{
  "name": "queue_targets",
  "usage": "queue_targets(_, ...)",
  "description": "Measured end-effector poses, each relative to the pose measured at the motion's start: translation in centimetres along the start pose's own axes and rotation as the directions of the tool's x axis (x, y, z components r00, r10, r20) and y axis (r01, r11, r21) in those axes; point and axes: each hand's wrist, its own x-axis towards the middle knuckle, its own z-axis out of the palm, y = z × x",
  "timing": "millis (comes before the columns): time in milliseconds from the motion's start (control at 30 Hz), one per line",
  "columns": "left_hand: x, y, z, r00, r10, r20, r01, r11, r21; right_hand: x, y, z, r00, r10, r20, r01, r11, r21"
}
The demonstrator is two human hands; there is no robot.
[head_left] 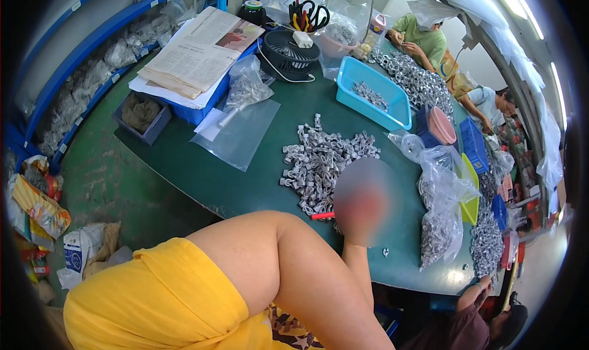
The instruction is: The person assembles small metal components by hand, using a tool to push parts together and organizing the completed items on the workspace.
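My right hand (363,210) is at the near right edge of a pile of small grey metal clasps (325,159) on the green table (264,129). A blurred patch covers its fingers, so their closing is hidden. From the blur's left side juts a thin red rod-shaped piece (323,215); whether the hand grips it cannot be made out. My left arm, in a yellow sleeve (165,295), bends at the elbow near the table edge. Its forearm (325,288) runs out through the lower edge, and my left hand is outside the picture. One loose clasp (385,252) lies right of my right wrist.
A light-blue tray (374,118) with metal parts stands beyond the pile. Bags of parts (435,227) lie at right. Toward the back are a black fan (288,54), newspapers (196,58) and a grey bin (138,135). Several people work along the table's far and right sides.
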Motion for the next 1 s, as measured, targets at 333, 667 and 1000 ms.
queue_targets(333,-1.1,-0.3,0.8,0.998,0.062,-0.03,-0.061,0.998,0.02,0.0,-1.2,0.1,0.989,0.135,-0.066,-0.115,0.964,0.241)
queue_targets(667,-9.1,6.4,-2.0,0.847,-0.184,-0.499,0.296,0.943,0.155,-0.7,2.3,-1.0,0.888,0.46,-0.018,-0.285,0.579,0.764)
queue_targets(1000,-18.0,5.0,-3.6,-0.101,0.155,-0.983,-0.257,0.95,0.176,-2.4,-9.0,-1.0,0.953,-0.069,0.295,-0.101,0.845,0.524)
